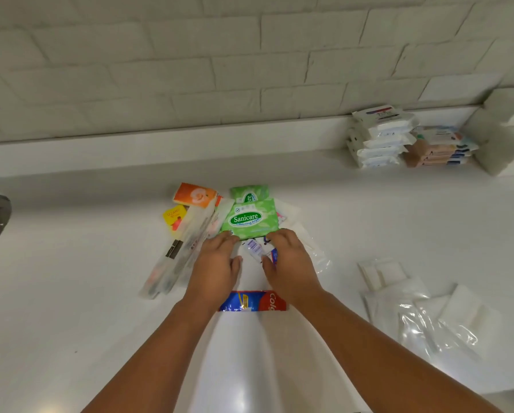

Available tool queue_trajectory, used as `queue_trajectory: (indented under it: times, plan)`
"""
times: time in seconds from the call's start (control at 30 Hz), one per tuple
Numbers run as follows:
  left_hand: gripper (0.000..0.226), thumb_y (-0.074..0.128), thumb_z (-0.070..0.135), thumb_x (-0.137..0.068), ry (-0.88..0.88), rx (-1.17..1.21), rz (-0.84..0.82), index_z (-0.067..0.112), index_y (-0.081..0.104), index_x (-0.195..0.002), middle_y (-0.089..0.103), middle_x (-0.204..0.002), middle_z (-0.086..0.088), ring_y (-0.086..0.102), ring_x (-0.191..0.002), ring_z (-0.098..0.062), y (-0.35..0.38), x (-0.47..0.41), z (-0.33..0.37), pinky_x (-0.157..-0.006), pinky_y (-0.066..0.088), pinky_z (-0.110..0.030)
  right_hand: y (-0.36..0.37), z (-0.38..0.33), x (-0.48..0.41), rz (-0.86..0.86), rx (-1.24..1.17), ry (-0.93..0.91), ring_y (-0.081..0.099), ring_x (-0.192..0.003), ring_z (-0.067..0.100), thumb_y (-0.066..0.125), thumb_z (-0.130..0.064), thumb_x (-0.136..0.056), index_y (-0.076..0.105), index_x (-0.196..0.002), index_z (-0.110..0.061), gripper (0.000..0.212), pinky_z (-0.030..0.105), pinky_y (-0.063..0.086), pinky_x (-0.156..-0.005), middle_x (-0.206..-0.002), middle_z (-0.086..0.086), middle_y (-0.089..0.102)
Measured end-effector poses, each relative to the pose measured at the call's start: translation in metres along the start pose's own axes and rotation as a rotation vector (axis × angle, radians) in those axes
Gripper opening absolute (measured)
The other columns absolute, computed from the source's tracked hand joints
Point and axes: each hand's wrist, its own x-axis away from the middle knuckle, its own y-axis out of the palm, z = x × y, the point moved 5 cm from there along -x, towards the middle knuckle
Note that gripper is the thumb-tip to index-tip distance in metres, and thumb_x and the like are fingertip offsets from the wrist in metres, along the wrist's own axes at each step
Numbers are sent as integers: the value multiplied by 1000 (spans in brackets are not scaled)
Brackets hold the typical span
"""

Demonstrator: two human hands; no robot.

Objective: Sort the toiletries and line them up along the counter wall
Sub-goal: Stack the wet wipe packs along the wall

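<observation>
Status: roughly a third done, by my read. Two stacks sit against the wall (249, 84) at 1–2 o'clock: white wipe packs (381, 138) and, just beside them, tan packs (437, 153). The rest is unsorted. Main pile is mid-counter (70, 293), at 12 o'clock from the hands and well apart from the wall: green wipes pack (248, 219) overlapping a second green pack (249, 193), orange pack (194, 194) and yellow packet (175, 217) at 10–11 o'clock, wrapped toothbrushes (178, 254) at 9 o'clock. Toothpaste (252, 301) lies at 6 o'clock, under the wrists. White pads (384, 275) and clear bags (422, 329) lie loose at 4 o'clock. Left hand (217, 260) lies flat, fingers fairly straight, tips touching the near edge of the green wipes pack, gripping nothing. Right hand (288, 257) arches over a small barcoded tube (255, 248) between the hands, thumb touching it; can't tell if it's pinched or just covered. Left to do: group greens, toothbrushes, toothpaste and pads, then move each group up to the wall beside the existing stacks.
</observation>
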Motion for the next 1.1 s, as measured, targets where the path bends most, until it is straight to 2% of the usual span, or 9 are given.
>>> queue_trajectory:
  times: [0.27, 0.43, 0.57, 0.63, 0.8, 0.87, 0.97, 1.03, 1.1]
  plan:
    - [34, 69, 21, -89, -87, 30, 76, 5, 66, -119, 64, -122, -14, 57, -113, -33, 0, -15, -10, -98, 45, -41, 4, 0, -40, 15, -133, 228, 57, -111, 24, 61, -24, -90, 49, -133, -12, 46, 39, 50, -93, -120, 9, 58]
    - [36, 67, 32, -92, -185, 190, 44, 13, 64, -122, 71, -108, -6, 66, -97, -24, -6, -26, -12, -86, 55, -40, 7, 4, -53, 1, -229, 343, 64, -93, 19, 59, -28, -93, 59, -116, -12, 28, 24, 47, -71, -109, 5, 69]
    - [38, 66, 33, -92, -222, 228, 26, 11, 63, -123, 68, -112, -7, 65, -97, -23, -4, -30, -12, -84, 55, -38, 4, 0, -56, 1, -242, 355, 55, -83, 13, 59, -27, -94, 58, -114, -10, 25, 11, 34, -54, -98, -1, 63]
    - [40, 67, 34, -92, -231, 246, 35, 10, 62, -124, 67, -114, -8, 64, -98, -23, -4, -32, -13, -85, 56, -39, -1, -2, -56, -15, -260, 348, 57, -83, 14, 59, -25, -95, 57, -113, -11, 23, 13, 38, -55, -96, -3, 60]
    - [36, 66, 39, -92, -279, 309, 21, 13, 61, -116, 66, -104, -1, 65, -92, -21, -5, -36, -3, -79, 53, -35, -14, 7, -49, -49, -436, 373, 67, -89, 19, 60, -21, -94, 58, -102, -19, 9, 37, 58, -76, -99, -1, 68]
    - [37, 66, 39, -92, -293, 329, 28, 13, 60, -118, 63, -103, 2, 62, -91, -18, -4, -38, 5, -76, 48, -31, -25, 16, -44, -30, -500, 383, 68, -84, 20, 61, -20, -95, 57, -96, -19, 4, 36, 58, -68, -97, 2, 69]
    - [38, 65, 38, -94, -310, 348, 31, 14, 60, -123, 59, -99, 9, 56, -88, -12, 0, -44, 20, -73, 39, -24, -44, 29, -39, 2, -682, 430, 63, -64, 11, 59, -13, -96, 59, -91, -17, 7, 19, 47, -47, -90, 4, 70]
    - [34, 66, 37, -94, -305, 416, 10, 19, 61, -122, 66, -93, 10, 63, -83, -11, 8, -52, 31, -67, 46, -24, -56, 39, -43, 5, -744, 438, 59, -56, 7, 59, -11, -96, 62, -92, -15, 6, 17, 44, -46, -88, 5, 70]
    - [40, 68, 39, -91, -331, 510, -7, 21, 59, -126, 72, -92, 5, 68, -84, -11, 20, -63, 41, -74, 55, -31, -66, 52, -50, 3, -780, 444, 58, -53, 11, 60, -12, -95, 64, -96, -10, 4, 24, 45, -48, -89, 11, 72]
